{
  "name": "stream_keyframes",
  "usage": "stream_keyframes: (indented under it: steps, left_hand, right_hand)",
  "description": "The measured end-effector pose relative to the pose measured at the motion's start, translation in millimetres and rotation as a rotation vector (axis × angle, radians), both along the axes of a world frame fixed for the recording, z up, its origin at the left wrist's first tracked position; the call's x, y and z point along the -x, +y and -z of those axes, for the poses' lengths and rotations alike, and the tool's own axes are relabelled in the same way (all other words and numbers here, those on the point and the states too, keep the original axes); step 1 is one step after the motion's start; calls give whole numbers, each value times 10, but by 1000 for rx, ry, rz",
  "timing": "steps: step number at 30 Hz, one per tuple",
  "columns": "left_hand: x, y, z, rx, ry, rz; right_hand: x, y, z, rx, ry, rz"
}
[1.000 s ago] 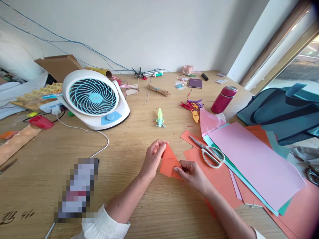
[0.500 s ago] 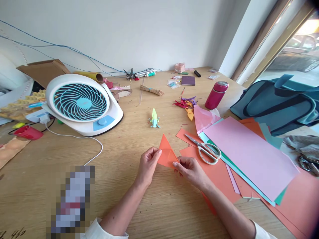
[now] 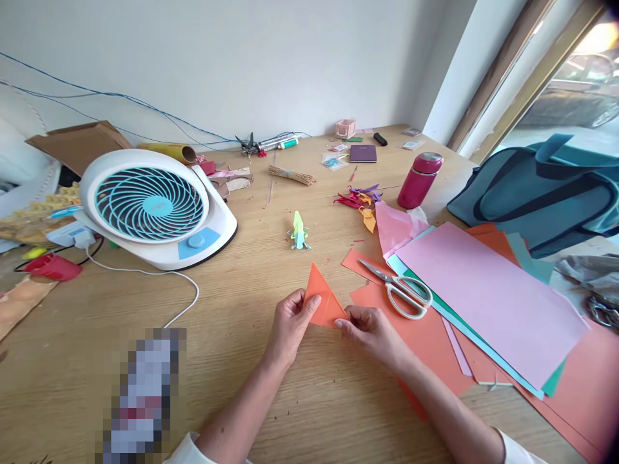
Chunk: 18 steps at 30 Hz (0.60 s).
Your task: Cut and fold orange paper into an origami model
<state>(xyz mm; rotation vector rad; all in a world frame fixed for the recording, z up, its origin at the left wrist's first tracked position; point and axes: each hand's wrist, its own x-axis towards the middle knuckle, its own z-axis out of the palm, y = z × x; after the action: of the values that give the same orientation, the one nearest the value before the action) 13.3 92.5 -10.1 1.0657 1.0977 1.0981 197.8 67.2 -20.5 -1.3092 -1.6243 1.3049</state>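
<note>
A folded orange paper triangle [image 3: 323,298] is held above the wooden table, its point directed away from me. My left hand [image 3: 293,322] pinches its left edge, the thumb lying flat on the paper face. At the lower right corner, my right hand [image 3: 370,332] grips it between thumb and fingers. Beyond the paper stands a small green and blue folded paper figure [image 3: 298,232]. Scissors with white handles [image 3: 406,293] lie right of my right hand, on orange sheets [image 3: 425,348].
A white and blue fan [image 3: 157,209] stands at the left, its cable curving across the table [image 3: 232,361]. Pink sheets [image 3: 493,303], a magenta bottle [image 3: 420,180] and a teal bag [image 3: 536,193] are at the right. Bundled sticks [image 3: 291,174] lie farther back.
My left thumb has moved further in over the paper's face. The orange triangle has shifted and tilted slightly, and my right hand still grips its corner. The camera view has shifted a little.
</note>
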Motion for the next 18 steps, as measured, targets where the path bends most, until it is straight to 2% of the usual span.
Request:
stream_keyframes:
  steps: [7, 11, 15, 18]
  left_hand:
    - [-51, -45, -73, 46, -25, -4]
    - [-56, -67, -162, -9, 1, 27]
    - [-65, -76, -260, -74, -30, 71]
    - [-74, -89, -303, -73, -67, 57]
  right_hand:
    - [27, -22, -53, -125, -64, 22]
    - [16, -18, -132, -140, -3, 42]
    - [-16, -29, -185, -308, 2, 124]
    - [-30, -50, -208, -390, 0, 147]
